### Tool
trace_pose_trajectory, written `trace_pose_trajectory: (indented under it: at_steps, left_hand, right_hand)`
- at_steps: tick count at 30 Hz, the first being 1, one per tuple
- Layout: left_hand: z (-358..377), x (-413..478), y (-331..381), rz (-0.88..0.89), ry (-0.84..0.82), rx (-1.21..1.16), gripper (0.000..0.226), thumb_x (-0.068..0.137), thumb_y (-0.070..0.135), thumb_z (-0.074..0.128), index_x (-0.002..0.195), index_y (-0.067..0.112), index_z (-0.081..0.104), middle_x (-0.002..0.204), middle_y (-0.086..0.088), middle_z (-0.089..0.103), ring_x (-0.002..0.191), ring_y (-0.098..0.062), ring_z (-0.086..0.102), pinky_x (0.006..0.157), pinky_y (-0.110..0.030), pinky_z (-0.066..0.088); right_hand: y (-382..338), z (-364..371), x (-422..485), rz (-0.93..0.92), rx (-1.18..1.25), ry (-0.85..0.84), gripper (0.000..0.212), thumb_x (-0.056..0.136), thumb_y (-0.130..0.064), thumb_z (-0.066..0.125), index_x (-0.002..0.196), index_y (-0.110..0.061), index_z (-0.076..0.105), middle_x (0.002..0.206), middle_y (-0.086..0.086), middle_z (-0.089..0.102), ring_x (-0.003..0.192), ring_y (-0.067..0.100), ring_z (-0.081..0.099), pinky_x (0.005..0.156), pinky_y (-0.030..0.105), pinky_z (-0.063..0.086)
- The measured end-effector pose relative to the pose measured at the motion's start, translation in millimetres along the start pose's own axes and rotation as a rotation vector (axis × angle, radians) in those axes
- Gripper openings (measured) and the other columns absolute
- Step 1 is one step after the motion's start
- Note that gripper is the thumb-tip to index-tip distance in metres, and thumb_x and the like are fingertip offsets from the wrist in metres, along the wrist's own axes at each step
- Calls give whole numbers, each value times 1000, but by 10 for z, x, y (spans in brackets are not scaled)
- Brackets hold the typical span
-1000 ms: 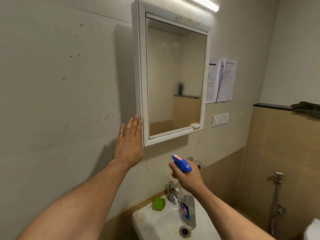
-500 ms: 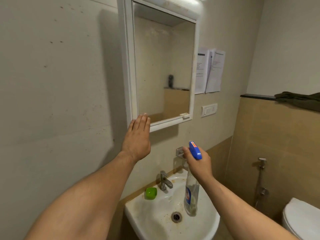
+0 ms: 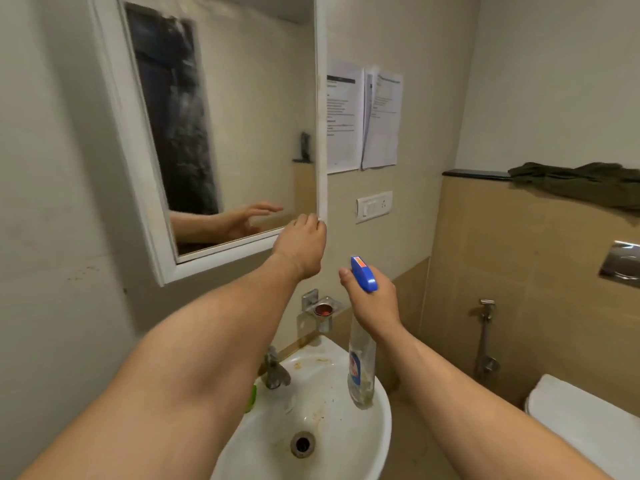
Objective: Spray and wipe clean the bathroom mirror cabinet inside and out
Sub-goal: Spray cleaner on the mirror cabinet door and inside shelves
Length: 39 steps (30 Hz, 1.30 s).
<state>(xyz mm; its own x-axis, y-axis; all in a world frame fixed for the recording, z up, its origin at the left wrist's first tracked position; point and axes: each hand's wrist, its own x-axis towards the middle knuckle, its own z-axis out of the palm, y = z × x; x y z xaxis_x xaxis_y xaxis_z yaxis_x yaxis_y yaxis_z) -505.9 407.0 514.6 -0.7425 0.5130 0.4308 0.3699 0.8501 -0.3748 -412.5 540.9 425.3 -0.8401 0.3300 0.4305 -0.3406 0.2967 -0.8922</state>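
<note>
The left hand [image 3: 303,247] curls its fingers round the cabinet [image 3: 225,254] at its five-o'clock corner; the right hand [image 3: 374,303] grips a bottle [image 3: 362,372], label unreadable.

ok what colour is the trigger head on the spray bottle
Blue trigger head with an orange label, in the right hand; head view.

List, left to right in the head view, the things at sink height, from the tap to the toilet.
tap → soap holder → spray bottle → wall hose sprayer → toilet lid
</note>
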Motion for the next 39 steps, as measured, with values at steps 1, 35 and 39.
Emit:
trace_pose_trajectory:
  at_steps: [1,35,39]
  left_hand:
    - [36,197,107,-17,-2,22,50,86,20,59,132,6,46,132,-16,50,120,-30,49,101,-39,43]
    - [-628,291,2109,-1469,520,11,12,98,25,58,96,18,47,94,0,52,86,-24,57,80,-44,52]
    - [-873,74,2071,-1599,509,3,18,97,34,59,101,19,49,96,-1,58,84,-22,59,69,-35,50]
  right_hand:
    - [73,-63,170,-12,20,-14,33,98,-37,67,81,-10,59,69,1,54,58,4,44,53,15,41]
    - [363,-1375,1442,-131,522,-995,38,96,-43,67,78,-12,55,66,-1,51,61,11,44,60,30,43]
    - [80,-1444,1320,-133,557,-1086,33,97,-42,67,86,-12,62,72,2,57,64,14,50,64,34,51]
